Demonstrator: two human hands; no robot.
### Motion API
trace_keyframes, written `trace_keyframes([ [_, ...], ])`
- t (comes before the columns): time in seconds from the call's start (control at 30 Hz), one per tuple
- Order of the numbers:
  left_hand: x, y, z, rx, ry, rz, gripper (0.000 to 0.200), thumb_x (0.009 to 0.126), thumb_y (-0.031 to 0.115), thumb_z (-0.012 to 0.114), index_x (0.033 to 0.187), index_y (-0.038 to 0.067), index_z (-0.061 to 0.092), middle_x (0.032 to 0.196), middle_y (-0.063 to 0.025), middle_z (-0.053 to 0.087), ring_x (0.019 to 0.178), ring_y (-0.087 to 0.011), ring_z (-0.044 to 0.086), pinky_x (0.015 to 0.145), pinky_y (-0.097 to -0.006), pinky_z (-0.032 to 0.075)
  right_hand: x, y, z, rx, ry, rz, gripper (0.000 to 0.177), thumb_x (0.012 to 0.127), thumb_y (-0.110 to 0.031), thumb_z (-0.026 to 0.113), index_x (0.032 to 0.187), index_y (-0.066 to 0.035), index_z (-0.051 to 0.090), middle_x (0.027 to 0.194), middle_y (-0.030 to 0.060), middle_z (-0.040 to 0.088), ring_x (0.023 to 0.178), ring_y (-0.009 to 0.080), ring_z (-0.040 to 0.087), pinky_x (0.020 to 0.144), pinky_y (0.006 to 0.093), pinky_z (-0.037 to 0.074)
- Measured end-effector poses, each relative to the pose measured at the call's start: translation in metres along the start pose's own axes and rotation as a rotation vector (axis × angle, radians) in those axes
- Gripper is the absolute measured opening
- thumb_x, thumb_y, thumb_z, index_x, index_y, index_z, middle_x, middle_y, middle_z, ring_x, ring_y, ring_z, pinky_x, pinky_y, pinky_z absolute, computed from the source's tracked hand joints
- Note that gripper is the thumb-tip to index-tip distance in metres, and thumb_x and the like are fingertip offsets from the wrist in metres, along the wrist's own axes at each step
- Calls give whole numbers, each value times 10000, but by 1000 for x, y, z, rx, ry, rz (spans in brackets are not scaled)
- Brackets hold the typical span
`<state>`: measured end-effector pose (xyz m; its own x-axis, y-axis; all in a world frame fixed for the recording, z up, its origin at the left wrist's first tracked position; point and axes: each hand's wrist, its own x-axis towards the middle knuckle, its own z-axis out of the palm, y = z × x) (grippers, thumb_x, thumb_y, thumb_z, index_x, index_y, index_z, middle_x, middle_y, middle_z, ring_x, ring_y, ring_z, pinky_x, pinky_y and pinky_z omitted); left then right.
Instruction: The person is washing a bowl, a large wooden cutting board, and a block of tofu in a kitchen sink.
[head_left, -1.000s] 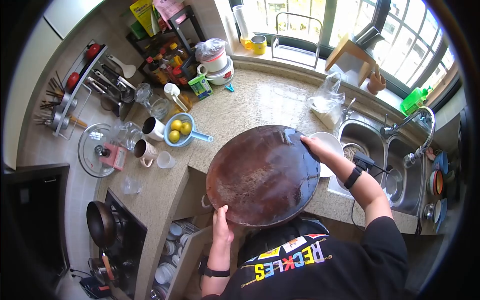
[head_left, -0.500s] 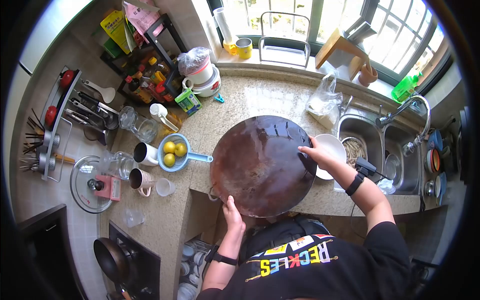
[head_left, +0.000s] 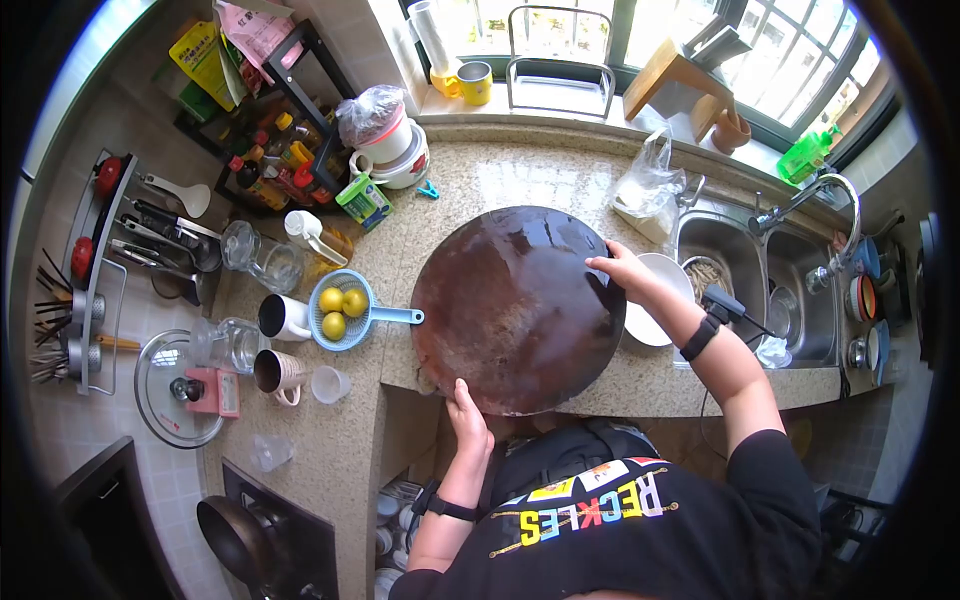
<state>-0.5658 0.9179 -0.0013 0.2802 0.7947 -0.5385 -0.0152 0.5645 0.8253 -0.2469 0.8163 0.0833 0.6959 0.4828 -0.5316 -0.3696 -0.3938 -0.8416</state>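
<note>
A large round dark-brown board (head_left: 515, 310) fills the middle of the view over the counter's front edge. My left hand (head_left: 469, 418) grips its lower left rim, with the thumb on top and the other fingers partly hidden. On the right rim, my right hand (head_left: 624, 270) holds the board, its thumb lying over the top surface. A white plate (head_left: 660, 300) shows partly from behind the board, below my right forearm. The handle of a blue strainer (head_left: 341, 310) with yellow fruit reaches close to the board's left rim.
Mugs (head_left: 280, 370), glass jars (head_left: 262, 257) and a glass lid (head_left: 180, 388) stand at the left. A pan (head_left: 232, 538) sits on the stove at lower left. A double sink (head_left: 803, 300) is at the right, beside a plastic bag (head_left: 645, 195).
The board and both hands appear slightly higher and further left in view. The camera view has shifted a little too. Both hands keep their hold on the rim.
</note>
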Motion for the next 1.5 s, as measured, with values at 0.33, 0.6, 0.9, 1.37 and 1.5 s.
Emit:
trace_keyframes([
  [0.33,34,-24,-17,52,62,14,501,917,419,463,1227,30,401,1160,-116,521,993,-230,565,777,-371,507,65,23,13,57,-66,109,585,770,-162,650,1280,-17,405,1111,149,555,982,251,550,786,390,474],
  [0.6,22,9,2,83,-62,-223,579,926,449,432,1306,29,311,1260,-159,450,1112,-296,502,803,-483,490,79,13,15,114,-80,136,742,752,-249,682,1354,-15,318,1278,200,448,1128,279,468,853,408,443],
  [0.9,31,23,0,190,-218,-274,622,928,501,365,1282,-11,355,1217,-197,504,1055,-336,560,825,-490,501,96,12,10,77,-255,156,706,735,-335,693,1282,-2,396,1236,183,475,1096,282,483,871,435,426],
  [1.37,28,32,7,491,-290,-402,734,915,545,343,1193,-134,317,805,-287,592,629,-350,648,508,-351,555,66,-10,10,-103,-173,53,629,774,-279,673,1253,35,413,1136,143,534,1011,201,535,863,325,437],
  [1.5,31,29,3,586,-328,-392,686,918,530,359,1144,-114,288,641,-214,579,528,-283,630,425,-304,515,57,2,8,-190,-92,-104,620,778,-230,650,1282,25,395,1164,159,530,1005,216,535,854,352,446],
])
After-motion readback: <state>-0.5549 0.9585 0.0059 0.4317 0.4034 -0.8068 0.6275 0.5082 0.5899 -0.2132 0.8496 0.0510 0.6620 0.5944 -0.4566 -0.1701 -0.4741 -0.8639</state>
